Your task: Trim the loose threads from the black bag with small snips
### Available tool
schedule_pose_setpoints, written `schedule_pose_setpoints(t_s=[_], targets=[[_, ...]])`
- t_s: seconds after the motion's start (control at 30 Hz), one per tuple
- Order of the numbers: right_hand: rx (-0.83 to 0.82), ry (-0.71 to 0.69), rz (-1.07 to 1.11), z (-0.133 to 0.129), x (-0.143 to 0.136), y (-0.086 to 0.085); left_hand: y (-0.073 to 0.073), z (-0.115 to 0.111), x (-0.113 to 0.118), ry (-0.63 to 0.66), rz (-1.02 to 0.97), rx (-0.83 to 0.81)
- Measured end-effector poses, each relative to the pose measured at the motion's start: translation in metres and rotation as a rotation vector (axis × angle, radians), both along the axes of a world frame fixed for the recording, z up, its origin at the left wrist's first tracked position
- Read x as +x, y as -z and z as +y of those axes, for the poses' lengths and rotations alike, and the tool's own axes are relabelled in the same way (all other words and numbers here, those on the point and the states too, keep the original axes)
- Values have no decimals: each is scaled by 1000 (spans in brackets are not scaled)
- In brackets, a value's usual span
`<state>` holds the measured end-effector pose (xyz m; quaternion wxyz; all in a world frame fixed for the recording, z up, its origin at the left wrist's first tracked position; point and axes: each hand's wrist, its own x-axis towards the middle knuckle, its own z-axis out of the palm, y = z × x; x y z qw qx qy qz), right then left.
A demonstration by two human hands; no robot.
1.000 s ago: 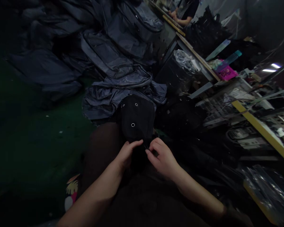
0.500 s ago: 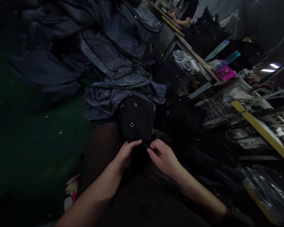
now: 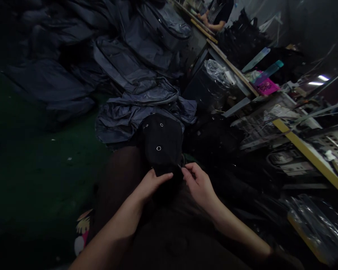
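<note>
A black fabric piece [image 3: 166,140] with small metal rings lies over my lap in the middle of the head view. My left hand [image 3: 154,183] grips its near edge, thumb on top and the other fingers hidden beneath the cloth. At the right corner of the same piece, my right hand [image 3: 195,178] is closed in a pinch on something thin and small, too dark to make out. Just beyond the black piece spreads crumpled grey-blue fabric [image 3: 121,116].
Large grey-blue bags [image 3: 126,67] are heaped ahead and to the left on the green floor [image 3: 30,161]. A bench [image 3: 231,65] with a pink basket [image 3: 267,87] runs along the right. A person [image 3: 218,18] stands at its far end. Plastic-wrapped items [image 3: 323,221] lie at lower right.
My right hand has moved slightly right and up, away from my left thumb. My left hand has shifted a little right, and the near edge of the black piece shows more.
</note>
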<state>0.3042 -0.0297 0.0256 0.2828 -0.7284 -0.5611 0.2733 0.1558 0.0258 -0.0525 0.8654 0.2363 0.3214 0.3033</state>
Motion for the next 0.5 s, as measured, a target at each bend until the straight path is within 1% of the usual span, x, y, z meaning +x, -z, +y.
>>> schedule_pose_setpoints(t_s=[0.07,0.1,0.23,0.3,0.43,0.5], targets=[[-5,24,17,0,2,3,1,-1,0,-26,28,51],[-12,35,25,-1,2,4,2,-1,1,-55,34,50],[-43,53,16,-2,2,8,6,-1,4,-137,-24,-28],[-16,23,-11,-2,0,8,8,-1,5,-152,-54,-50],[153,-89,-64,3,-5,7,7,2,6,-154,-68,-84],[177,-131,-64,6,-6,7,6,3,6,-161,-67,-99]])
